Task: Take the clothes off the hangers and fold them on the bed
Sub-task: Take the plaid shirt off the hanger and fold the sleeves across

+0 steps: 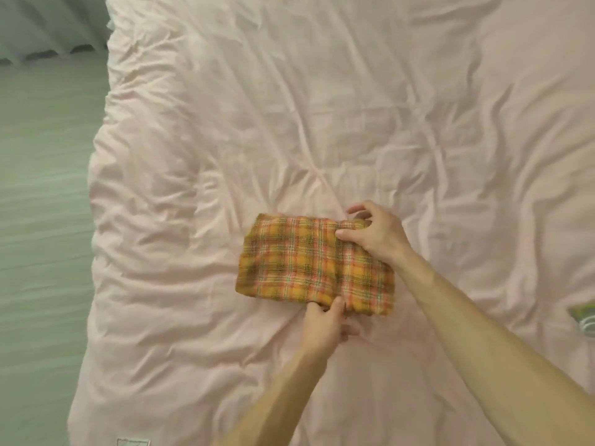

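Your plaid garment [299,262] lies folded into a compact, roughly rectangular bundle on the bed, on the pink duvet [289,107], a little toward your side of its middle. The cloth is a check of orange and mustard yellow crossed with pink, white and thin dark lines. Its left end is flat and squared, while its right end is bunched into soft vertical creases. What kind of garment it is cannot be told from the bundle. Your left hand [322,323] comes up from below and pinches the near edge of the bundle, right of its centre, with the thumb on top of the cloth and the fingers [349,331] curled beneath. Your right hand [375,235] reaches across from the lower right on a long bare forearm and grips the far right corner, thumb pressed on the top face and the fingers hooked over the far edge. Both hands are closed on the cloth, and both forearms are bare. You have one garment in view, two hands on it and one duvet, heavily wrinkled all over. A small white label [133,441] sits at the duvet's near edge. One green-and-white object [584,315] is cut off by the right border, too partial to name. The pale green floor [42,220] runs along the left.
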Tool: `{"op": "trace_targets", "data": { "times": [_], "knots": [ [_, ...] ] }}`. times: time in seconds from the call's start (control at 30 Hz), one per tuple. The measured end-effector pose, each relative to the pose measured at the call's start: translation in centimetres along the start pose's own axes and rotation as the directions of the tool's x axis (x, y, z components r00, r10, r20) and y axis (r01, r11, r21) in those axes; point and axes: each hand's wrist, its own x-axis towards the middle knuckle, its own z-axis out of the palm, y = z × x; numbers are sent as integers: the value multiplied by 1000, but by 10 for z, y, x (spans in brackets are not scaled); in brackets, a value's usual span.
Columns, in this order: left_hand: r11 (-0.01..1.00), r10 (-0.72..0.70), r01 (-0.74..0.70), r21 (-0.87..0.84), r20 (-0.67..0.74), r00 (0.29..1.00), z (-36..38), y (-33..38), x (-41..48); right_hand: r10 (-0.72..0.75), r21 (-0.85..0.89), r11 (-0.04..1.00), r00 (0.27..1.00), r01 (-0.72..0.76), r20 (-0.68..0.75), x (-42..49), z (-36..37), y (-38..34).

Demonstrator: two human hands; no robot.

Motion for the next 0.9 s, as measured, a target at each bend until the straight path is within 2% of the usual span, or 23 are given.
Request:
{"op": "trace_targets", "data": {
  "times": [0.07,0.1,0.13,0.17,0.2,0.23,0.27,0.3,0.33,0.4,0.43,0.47,0.53,0.57,0.6,0.67,0.73,0.8,0.83,0.9],
  "knots": [
    [958,-69,7,285,210,975,5,13,-2,-40,-127,992,993,25,-110,5,-7,16],
    [912,-54,-52,407,243,968,3,17,3,-41,-193,981,978,1,-204,4,-6,24],
    [864,34,-142,483,225,974,1,26,6,-47,-234,972,953,-26,-300,-1,-1,30],
    [808,180,-238,539,159,971,-1,36,10,-83,-271,962,923,-24,-377,-8,7,36],
    [742,356,-325,586,66,932,-4,47,16,-143,-313,950,894,3,-424,-15,18,40],
    [654,533,-393,647,-26,846,-8,56,23,-216,-374,927,875,43,-434,-21,30,41],
    [528,676,-434,730,-52,735,-12,67,31,-270,-428,901,867,74,-419,-27,43,40],
    [380,762,-441,813,-5,648,-15,76,44,-301,-464,881,869,96,-392,-28,56,41],
    [243,783,-411,879,72,618,-19,85,56,-312,-490,865,881,108,-357,-28,66,40],
    [-1,701,-335,942,240,672,-28,88,86,-251,-511,856,928,80,-274,-26,86,42],
    [-82,636,-297,951,280,719,-37,81,100,-218,-527,848,945,60,-244,-26,94,46],
    [-106,572,-257,961,270,774,-47,68,114,-189,-540,841,956,41,-222,-29,103,55],
    [58,531,-168,984,112,840,-71,44,131,-165,-562,826,970,37,-178,-41,115,71],
    [129,533,-120,984,33,846,-82,34,136,-137,-568,823,976,18,-168,-48,118,79],
    [152,540,-83,985,-12,842,-91,30,140,-101,-557,830,981,-11,-169,-54,122,84],
    [143,532,-78,987,-10,847,-94,26,146,-13,-538,837,980,-99,-200,-69,123,96],
    [213,557,-55,975,-75,827,-89,33,142,-19,-471,874,959,-121,-282,-79,117,97],
    [396,602,-37,918,-229,765,-80,44,134,-29,-278,956,908,-98,-419,-74,102,92],
    [514,596,-42,857,-321,736,-79,48,128,19,-169,979,874,-114,-485,-66,89,87],
    [740,481,-66,669,-458,748,-79,56,121,234,40,967,816,-252,-529,-48,56,74]
  ]
}}
